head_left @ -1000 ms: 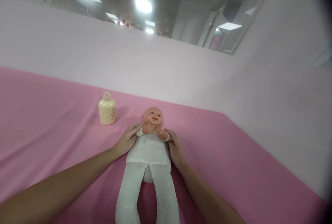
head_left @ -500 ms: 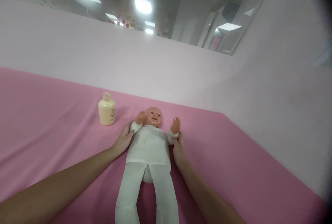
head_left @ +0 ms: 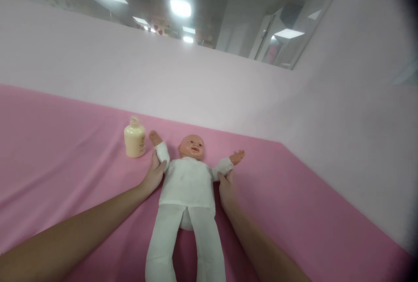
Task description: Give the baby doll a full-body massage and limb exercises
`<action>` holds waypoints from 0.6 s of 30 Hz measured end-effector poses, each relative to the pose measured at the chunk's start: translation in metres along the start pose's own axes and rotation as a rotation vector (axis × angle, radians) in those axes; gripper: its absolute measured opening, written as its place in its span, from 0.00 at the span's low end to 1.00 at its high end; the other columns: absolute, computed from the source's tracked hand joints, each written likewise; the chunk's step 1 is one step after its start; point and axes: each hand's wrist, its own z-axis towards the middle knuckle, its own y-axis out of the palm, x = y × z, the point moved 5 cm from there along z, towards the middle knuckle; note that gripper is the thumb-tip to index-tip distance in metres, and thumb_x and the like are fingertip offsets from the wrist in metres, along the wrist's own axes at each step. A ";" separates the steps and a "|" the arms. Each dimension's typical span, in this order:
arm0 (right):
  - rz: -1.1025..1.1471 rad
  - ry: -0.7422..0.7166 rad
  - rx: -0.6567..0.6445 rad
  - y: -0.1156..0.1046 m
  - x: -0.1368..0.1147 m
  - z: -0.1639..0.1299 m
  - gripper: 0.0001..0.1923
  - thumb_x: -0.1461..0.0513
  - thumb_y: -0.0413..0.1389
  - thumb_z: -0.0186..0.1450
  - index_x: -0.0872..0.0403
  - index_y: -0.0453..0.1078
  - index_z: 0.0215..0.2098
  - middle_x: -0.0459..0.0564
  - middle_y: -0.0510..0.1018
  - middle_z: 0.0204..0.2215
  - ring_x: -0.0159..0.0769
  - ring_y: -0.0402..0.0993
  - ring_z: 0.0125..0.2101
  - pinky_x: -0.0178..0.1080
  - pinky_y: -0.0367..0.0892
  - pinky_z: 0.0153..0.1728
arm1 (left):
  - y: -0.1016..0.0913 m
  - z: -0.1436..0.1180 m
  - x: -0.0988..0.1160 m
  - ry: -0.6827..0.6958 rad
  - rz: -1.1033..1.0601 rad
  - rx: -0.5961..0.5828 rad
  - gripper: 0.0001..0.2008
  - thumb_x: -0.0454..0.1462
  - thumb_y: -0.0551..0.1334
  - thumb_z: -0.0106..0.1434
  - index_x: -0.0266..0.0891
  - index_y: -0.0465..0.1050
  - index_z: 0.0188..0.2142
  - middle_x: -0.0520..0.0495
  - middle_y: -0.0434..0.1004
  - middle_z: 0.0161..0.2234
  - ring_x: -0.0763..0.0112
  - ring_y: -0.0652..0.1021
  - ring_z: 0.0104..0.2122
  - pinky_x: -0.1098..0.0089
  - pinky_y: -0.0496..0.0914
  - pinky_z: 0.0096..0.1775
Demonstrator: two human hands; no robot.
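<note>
Doll [head_left: 187, 181] lies face up on the pink cloth [head_left: 65, 160], its arms already spread outward: the left hand [head_left: 153, 176] is closed around the sleeve nearest the cream bottle [head_left: 134, 141], the right hand [head_left: 226, 186] pinches the other sleeve. Its white suit is fully on and its legs lie untouched.

The doll [head_left: 187, 181] is cut off at the bottom edge of the frame, both feet out of view. The fingers [head_left: 162, 165] of the left hand [head_left: 153, 176] wrap behind its sleeve, partly hidden. The print on the bottle [head_left: 134, 138] is too small to read. The right edge is dark and blurred.
</note>
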 end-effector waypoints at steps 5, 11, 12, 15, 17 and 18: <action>-0.010 -0.083 -0.215 0.014 -0.015 -0.010 0.25 0.62 0.50 0.59 0.46 0.67 0.55 0.47 0.74 0.51 0.44 0.69 0.53 0.51 0.63 0.58 | 0.009 -0.006 0.017 0.149 0.123 -0.130 0.25 0.39 0.53 0.65 0.43 0.58 0.61 0.43 0.66 0.57 0.58 0.65 0.59 0.54 0.56 0.61; -0.083 -0.163 -0.271 0.015 -0.015 -0.010 0.24 0.65 0.48 0.57 0.46 0.72 0.50 0.46 0.74 0.53 0.41 0.67 0.55 0.51 0.58 0.61 | 0.013 -0.010 0.019 0.261 0.243 -0.192 0.23 0.33 0.54 0.61 0.46 0.66 0.56 0.47 0.69 0.56 0.58 0.66 0.57 0.54 0.56 0.61; -0.072 -0.139 -0.274 0.015 -0.014 -0.009 0.24 0.64 0.49 0.58 0.46 0.70 0.52 0.46 0.73 0.54 0.41 0.66 0.56 0.51 0.58 0.61 | 0.013 -0.009 0.017 0.234 0.227 -0.185 0.23 0.33 0.54 0.61 0.46 0.65 0.56 0.46 0.69 0.56 0.58 0.66 0.57 0.54 0.57 0.60; -0.009 -0.077 -0.244 0.014 -0.012 -0.009 0.25 0.61 0.51 0.60 0.45 0.66 0.56 0.46 0.71 0.57 0.41 0.65 0.57 0.50 0.60 0.60 | 0.010 -0.008 0.011 0.123 0.152 -0.138 0.24 0.34 0.55 0.61 0.43 0.61 0.58 0.43 0.67 0.56 0.58 0.67 0.57 0.54 0.59 0.59; 0.029 -0.053 -0.192 0.012 -0.012 -0.008 0.26 0.59 0.52 0.60 0.45 0.63 0.58 0.47 0.70 0.57 0.41 0.66 0.57 0.48 0.62 0.58 | 0.006 -0.006 0.007 0.058 0.091 -0.090 0.24 0.34 0.56 0.61 0.42 0.58 0.58 0.43 0.66 0.56 0.59 0.66 0.57 0.55 0.59 0.59; 0.038 -0.043 -0.165 0.010 -0.011 -0.008 0.27 0.58 0.52 0.60 0.45 0.62 0.59 0.48 0.70 0.57 0.41 0.66 0.57 0.48 0.63 0.57 | 0.005 -0.005 0.005 0.032 0.055 -0.062 0.25 0.35 0.56 0.61 0.42 0.57 0.58 0.42 0.65 0.56 0.59 0.66 0.57 0.55 0.59 0.59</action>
